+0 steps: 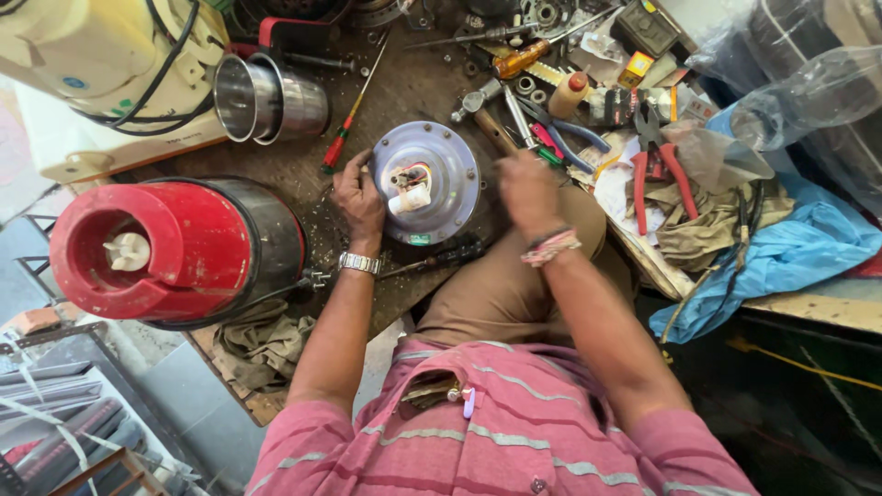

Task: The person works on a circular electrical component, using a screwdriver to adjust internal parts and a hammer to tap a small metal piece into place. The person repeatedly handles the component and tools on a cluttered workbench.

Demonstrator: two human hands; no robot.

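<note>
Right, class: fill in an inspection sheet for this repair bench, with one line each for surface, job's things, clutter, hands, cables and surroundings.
Surface: worn wooden bench, dusty, scattered with bits.
Job's things: round metal motor plate with wires and a white part at its centre; screwdriver lies just below it.
Clutter: red-handled screwdriver, red pliers, blue pliers, steel cups, red mixer base, rags.
Hands: left hand rests on the plate's left edge; right hand at its right edge, blurred, grip unclear.
Cables: black cord looped around the cream appliance.
Surroundings: blue plastic sheet and clear bags to the right.
</note>
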